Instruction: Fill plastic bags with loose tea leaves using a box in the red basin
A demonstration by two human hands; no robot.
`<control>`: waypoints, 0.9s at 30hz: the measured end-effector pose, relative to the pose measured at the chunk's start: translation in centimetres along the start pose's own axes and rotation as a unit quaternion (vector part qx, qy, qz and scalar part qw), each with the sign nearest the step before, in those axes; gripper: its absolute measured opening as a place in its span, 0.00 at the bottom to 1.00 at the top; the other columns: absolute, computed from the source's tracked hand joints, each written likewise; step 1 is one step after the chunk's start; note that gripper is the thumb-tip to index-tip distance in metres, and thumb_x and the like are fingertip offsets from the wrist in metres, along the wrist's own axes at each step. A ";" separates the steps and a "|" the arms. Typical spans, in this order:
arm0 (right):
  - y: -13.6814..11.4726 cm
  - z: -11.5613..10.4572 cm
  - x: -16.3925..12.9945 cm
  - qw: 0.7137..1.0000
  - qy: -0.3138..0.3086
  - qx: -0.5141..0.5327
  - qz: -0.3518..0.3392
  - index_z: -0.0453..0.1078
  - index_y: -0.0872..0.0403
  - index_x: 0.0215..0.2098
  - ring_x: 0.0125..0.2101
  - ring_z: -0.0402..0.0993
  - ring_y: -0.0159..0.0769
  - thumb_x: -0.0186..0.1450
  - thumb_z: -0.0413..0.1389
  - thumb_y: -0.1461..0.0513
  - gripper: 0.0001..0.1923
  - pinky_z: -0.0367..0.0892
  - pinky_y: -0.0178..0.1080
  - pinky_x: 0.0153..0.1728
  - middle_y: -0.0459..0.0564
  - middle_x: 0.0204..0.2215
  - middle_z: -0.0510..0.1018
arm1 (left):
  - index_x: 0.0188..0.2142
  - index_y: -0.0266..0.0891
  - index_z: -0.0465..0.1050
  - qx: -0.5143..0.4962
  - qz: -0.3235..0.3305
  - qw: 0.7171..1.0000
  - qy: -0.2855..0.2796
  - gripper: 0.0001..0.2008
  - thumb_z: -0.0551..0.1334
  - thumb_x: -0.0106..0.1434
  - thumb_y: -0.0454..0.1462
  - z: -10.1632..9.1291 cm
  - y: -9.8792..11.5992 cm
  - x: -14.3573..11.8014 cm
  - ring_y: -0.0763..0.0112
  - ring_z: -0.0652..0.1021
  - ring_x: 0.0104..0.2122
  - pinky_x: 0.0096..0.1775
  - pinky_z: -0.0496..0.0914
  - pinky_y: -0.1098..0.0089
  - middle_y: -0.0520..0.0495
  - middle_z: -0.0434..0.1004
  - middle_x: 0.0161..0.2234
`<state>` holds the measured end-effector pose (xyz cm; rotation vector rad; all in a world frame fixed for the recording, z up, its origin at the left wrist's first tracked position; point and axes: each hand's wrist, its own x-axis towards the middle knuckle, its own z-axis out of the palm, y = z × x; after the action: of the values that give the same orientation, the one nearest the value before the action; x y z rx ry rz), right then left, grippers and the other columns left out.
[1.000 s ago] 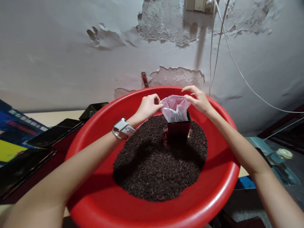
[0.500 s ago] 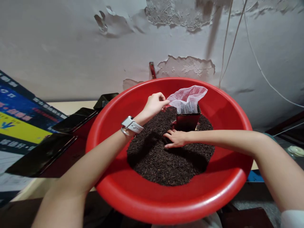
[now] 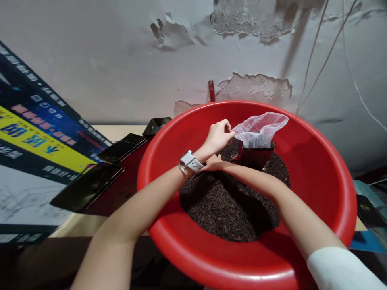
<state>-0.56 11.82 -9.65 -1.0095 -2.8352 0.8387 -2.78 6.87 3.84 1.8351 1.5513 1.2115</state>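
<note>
- Red round plastic basin (image 3: 320, 169) fills the middle of the view, resting on the counter (image 3: 90, 219) against a peeling grey wall (image 3: 105, 60).
- Dark loose tea leaves (image 3: 229, 201) lie heaped inside the basin.
- Black glossy trays (image 3: 87, 187) sit on the counter just left of the basin.
- Small dark square box (image 3: 255, 157) stands upright in the leaves, lined with a clear thin plastic bag (image 3: 261, 129) whose mouth stands above the rim.
- Left hand (image 3: 218, 136), wearing a white wristwatch (image 3: 190, 162), pinches the bag's left edge with fingers together.
- Right hand (image 3: 213, 163) lies on the leaves, mostly hidden behind the left wrist; I cannot tell its grip.
</note>
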 end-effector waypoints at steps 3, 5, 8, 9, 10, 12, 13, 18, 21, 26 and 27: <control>-0.6 0.5 -1.6 0.998 -0.055 -0.038 0.006 0.66 0.49 0.52 0.58 0.50 0.59 0.49 0.53 0.37 0.39 0.50 0.60 0.53 0.55 0.57 0.63 | 0.23 0.38 0.60 0.008 0.011 1.000 0.004 0.06 0.58 0.52 0.29 -0.1 -0.1 0.2 0.75 0.70 0.16 0.23 0.63 0.75 0.56 0.66 0.15; -1.0 0.0 -2.9 0.992 -0.113 -0.052 -0.006 0.63 0.50 0.55 0.58 0.51 0.60 0.45 0.53 0.35 0.46 0.53 0.58 0.53 0.56 0.57 0.62 | 0.23 0.38 0.61 0.019 0.012 1.000 0.004 0.06 0.58 0.52 0.29 -0.1 0.0 0.2 0.75 0.70 0.17 0.25 0.64 0.74 0.56 0.67 0.16; -1.2 -1.0 -4.5 0.976 -0.208 -0.054 -0.040 0.55 0.54 0.61 0.58 0.54 0.55 0.42 0.58 0.38 0.54 0.56 0.50 0.54 0.58 0.59 0.58 | 0.24 0.37 0.62 0.030 0.015 0.999 0.003 0.05 0.58 0.52 0.28 0.1 0.1 0.1 0.75 0.70 0.18 0.27 0.64 0.73 0.55 0.68 0.17; -1.2 -1.2 -4.9 0.972 -0.223 -0.048 -0.054 0.55 0.55 0.61 0.57 0.56 0.52 0.42 0.60 0.40 0.54 0.57 0.47 0.54 0.57 0.59 0.59 | 0.24 0.37 0.62 0.031 0.016 0.999 0.002 0.05 0.58 0.52 0.28 0.1 0.1 0.1 0.76 0.70 0.18 0.27 0.64 0.73 0.55 0.68 0.17; -1.2 -1.3 -5.3 0.972 -0.224 -0.039 -0.065 0.56 0.55 0.61 0.56 0.59 0.50 0.43 0.62 0.43 0.51 0.59 0.44 0.53 0.57 0.58 0.61 | 0.24 0.37 0.62 0.031 0.017 0.999 0.000 0.05 0.58 0.52 0.28 0.1 0.1 0.1 0.76 0.70 0.17 0.27 0.64 0.73 0.55 0.67 0.17; -1.1 -1.3 -5.9 0.979 -0.191 -0.028 -0.065 0.59 0.55 0.59 0.53 0.64 0.47 0.46 0.63 0.49 0.44 0.61 0.41 0.51 0.55 0.55 0.66 | 0.24 0.37 0.62 0.031 0.017 0.999 0.001 0.06 0.58 0.52 0.28 0.1 0.0 0.1 0.76 0.69 0.16 0.26 0.64 0.73 0.55 0.67 0.17; -1.0 -1.2 -6.2 0.984 -0.167 -0.029 -0.052 0.61 0.55 0.58 0.52 0.65 0.46 0.48 0.63 0.51 0.41 0.62 0.40 0.50 0.55 0.54 0.67 | 0.23 0.37 0.62 0.033 0.017 0.999 0.003 0.06 0.58 0.52 0.28 0.1 0.0 0.1 0.77 0.69 0.16 0.26 0.64 0.74 0.55 0.68 0.17; -1.2 -1.4 -8.0 0.994 -0.098 -0.056 0.005 0.63 0.55 0.56 0.51 0.66 0.45 0.51 0.61 0.54 0.35 0.61 0.39 0.50 0.55 0.51 0.71 | 0.24 0.37 0.61 0.022 0.006 1.000 0.001 0.07 0.58 0.52 0.28 -0.1 0.0 0.1 0.77 0.70 0.16 0.24 0.65 0.75 0.56 0.68 0.17; -1.4 -2.5 -9.7 0.995 -0.086 -0.043 0.008 0.66 0.55 0.54 0.49 0.68 0.45 0.51 0.61 0.56 0.33 0.62 0.38 0.48 0.54 0.46 0.74 | 0.24 0.37 0.61 0.007 0.003 1.000 -0.001 0.07 0.59 0.52 0.29 -0.1 0.2 0.0 0.76 0.71 0.17 0.22 0.65 0.76 0.55 0.68 0.18; -1.7 -6.2 -13.9 0.997 -0.063 0.034 0.001 0.69 0.57 0.49 0.42 0.71 0.40 0.52 0.61 0.59 0.26 0.63 0.38 0.45 0.51 0.39 0.77 | 0.28 0.36 0.64 -0.015 0.011 1.000 0.000 0.05 0.61 0.54 0.32 -0.2 0.5 -0.2 0.75 0.73 0.23 0.24 0.69 0.74 0.52 0.71 0.24; -1.9 -7.3 -14.8 0.997 -0.052 0.052 0.001 0.70 0.56 0.48 0.41 0.71 0.39 0.51 0.60 0.60 0.25 0.63 0.38 0.45 0.50 0.38 0.77 | 0.31 0.35 0.66 -0.012 0.034 0.999 0.008 0.06 0.61 0.54 0.32 -0.2 0.6 -0.2 0.74 0.73 0.25 0.27 0.71 0.73 0.51 0.72 0.28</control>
<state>11.43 5.32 -0.16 -0.9828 -2.8395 1.0565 -2.64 6.46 4.37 1.8823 1.4864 1.2720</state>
